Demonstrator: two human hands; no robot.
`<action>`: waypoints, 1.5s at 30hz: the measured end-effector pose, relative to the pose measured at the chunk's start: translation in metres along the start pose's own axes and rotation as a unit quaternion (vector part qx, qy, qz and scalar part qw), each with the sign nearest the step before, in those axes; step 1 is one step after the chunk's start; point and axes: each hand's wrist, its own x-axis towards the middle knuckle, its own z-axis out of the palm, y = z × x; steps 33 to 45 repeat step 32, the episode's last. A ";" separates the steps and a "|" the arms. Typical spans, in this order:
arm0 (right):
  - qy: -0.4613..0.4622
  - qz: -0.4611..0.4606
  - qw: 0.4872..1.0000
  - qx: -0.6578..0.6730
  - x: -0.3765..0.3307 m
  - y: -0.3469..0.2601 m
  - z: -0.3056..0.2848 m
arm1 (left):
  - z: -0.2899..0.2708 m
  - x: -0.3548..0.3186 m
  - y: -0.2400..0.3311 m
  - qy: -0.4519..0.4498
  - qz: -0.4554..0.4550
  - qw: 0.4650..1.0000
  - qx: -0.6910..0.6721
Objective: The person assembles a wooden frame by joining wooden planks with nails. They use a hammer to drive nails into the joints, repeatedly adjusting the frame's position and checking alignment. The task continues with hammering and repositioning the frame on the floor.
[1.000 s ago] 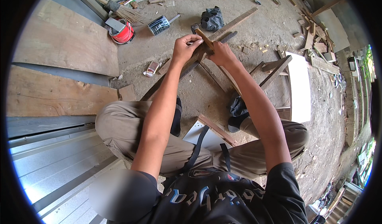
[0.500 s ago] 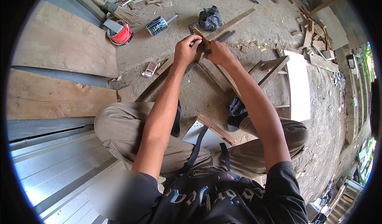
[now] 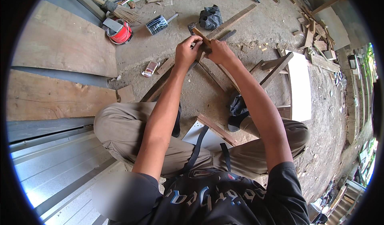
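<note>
My right hand is closed around the wooden handle of a hammer, whose dark head points away to the far left of the hand. Beside it, my left hand has thumb and fingers pinched together over the wooden frame; whatever is between the fingertips is too small to make out. The frame, with dark legs and a light wooden bar, stands between my feet. A white panel joins it on the right. Both hands partly hide the joint below them.
On the floor ahead lie a crumpled black bag, a paint-smeared dark container, a red bucket and a small packet. Boards lean at left. Scrap wood is piled far right. A white panel piece lies between my legs.
The wooden frame's right leg and long bar have shifted slightly away from me. The hammer head has moved a little to the left. Both hands keep nearly the same place and grip.
</note>
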 end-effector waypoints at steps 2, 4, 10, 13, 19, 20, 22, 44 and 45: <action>0.003 0.002 1.000 0.000 -0.001 -0.002 -0.001 | 0.000 -0.001 -0.001 -0.018 -0.006 1.000 0.011; 0.005 0.005 1.000 0.002 -0.001 -0.002 -0.001 | 0.003 -0.001 0.000 0.016 -0.026 1.000 -0.008; 0.023 -0.001 1.000 -0.006 0.000 0.002 0.003 | 0.002 0.002 0.001 0.021 -0.036 0.998 0.048; 0.015 -0.001 1.000 0.001 0.001 0.002 0.002 | 0.002 0.003 -0.001 0.020 -0.050 0.998 0.036; 0.024 -0.006 1.000 -0.012 0.002 0.003 0.003 | 0.006 0.005 -0.014 0.015 -0.008 0.999 0.027; 0.022 0.000 1.000 -0.011 0.001 0.002 0.002 | 0.006 0.004 -0.015 0.019 -0.009 0.999 0.024; 0.020 0.005 1.000 -0.012 0.001 0.001 0.001 | 0.003 0.006 -0.013 0.006 -0.027 0.999 0.020; 0.003 0.010 0.999 -0.035 0.003 0.000 0.000 | -0.002 0.013 -0.016 -0.045 -0.170 0.984 0.036; 0.003 0.010 0.999 -0.035 0.003 0.000 0.000 | -0.002 0.013 -0.016 -0.045 -0.170 0.984 0.036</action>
